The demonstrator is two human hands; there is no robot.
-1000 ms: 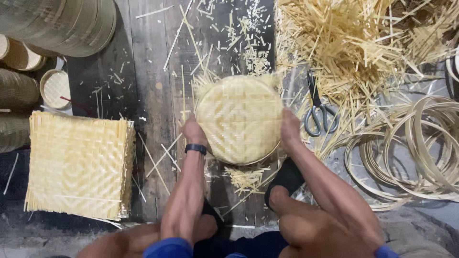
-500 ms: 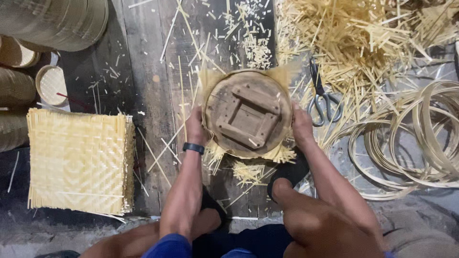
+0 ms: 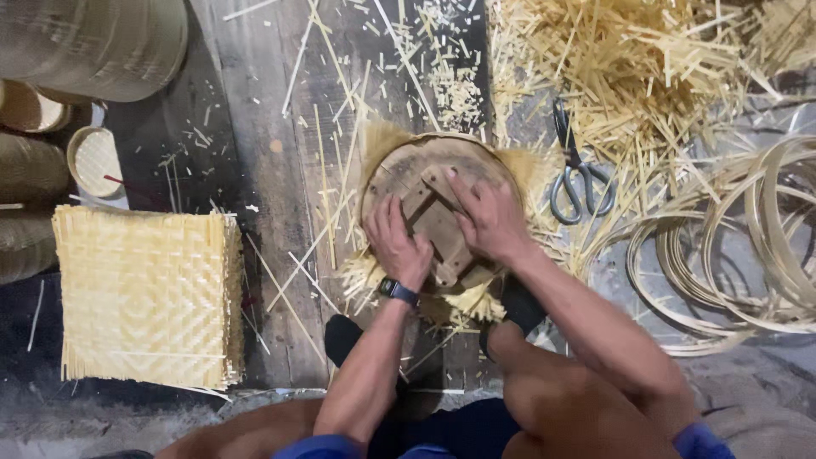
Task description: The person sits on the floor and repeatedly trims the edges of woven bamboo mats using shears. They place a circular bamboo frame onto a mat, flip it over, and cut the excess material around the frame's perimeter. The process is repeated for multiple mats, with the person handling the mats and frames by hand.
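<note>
Both hands are down flat on the round wooden mould (image 3: 425,174), pressing it onto a woven bamboo mat whose frayed edges (image 3: 382,140) stick out all round under the disc. The left hand (image 3: 398,238) spreads its fingers over the near-left part of the crossed wooden bars; the right hand (image 3: 489,223) lies just beside it on the near-right, fingers pointing away from the body. Neither hand grips anything: palms and fingertips bear down, open. The mould sits on the dark plank floor (image 3: 255,170), directly ahead of the knees.

By the look of it, this is the pressing-and-shaping step. The loose fringe seems to call for trimming or a rim, and the scissors (image 3: 578,174) lie just beyond the right hand, bamboo hoops (image 3: 739,246) farther right. Well off to the left, a stack of square woven mats (image 3: 144,297) waits.
</note>
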